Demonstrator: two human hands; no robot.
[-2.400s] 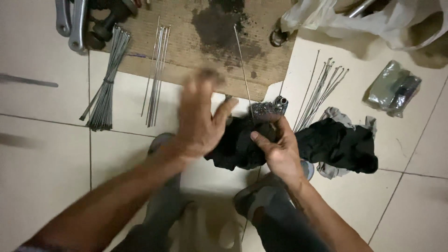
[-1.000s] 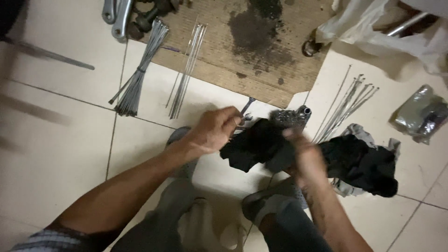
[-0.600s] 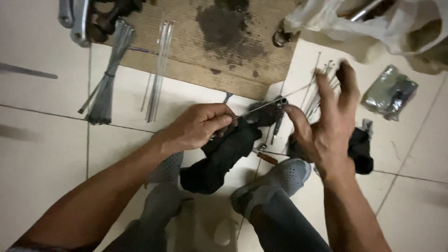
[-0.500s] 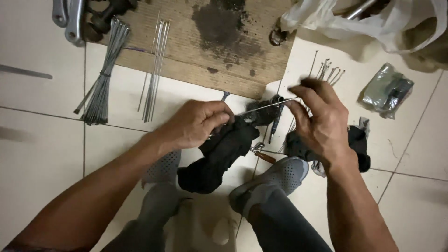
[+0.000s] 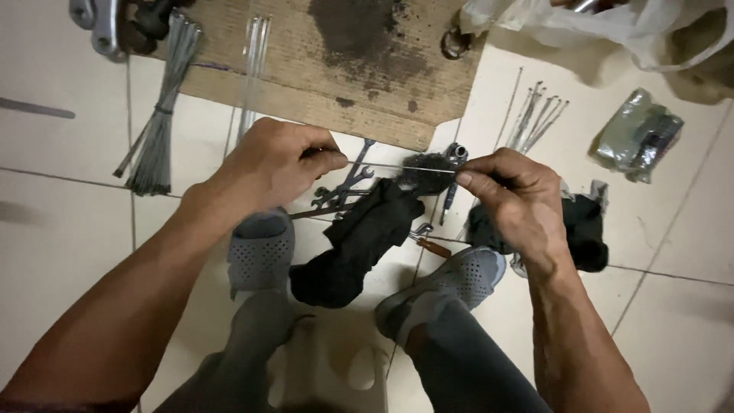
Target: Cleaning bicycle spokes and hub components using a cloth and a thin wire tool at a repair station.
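Evidently mid-job, the left hand (image 5: 267, 164) and right hand (image 5: 512, 191) each pinched one end of a thin spoke (image 5: 397, 167), stretched above the black rag (image 5: 359, 245); several loose spokes (image 5: 535, 118) lay untouched nearby, seemingly waiting.

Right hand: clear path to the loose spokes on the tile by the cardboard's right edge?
Probably yes. The loose spokes lie bare on the tile just beyond the right hand, nothing between. But that hand is pinching a thin spoke with the left hand.
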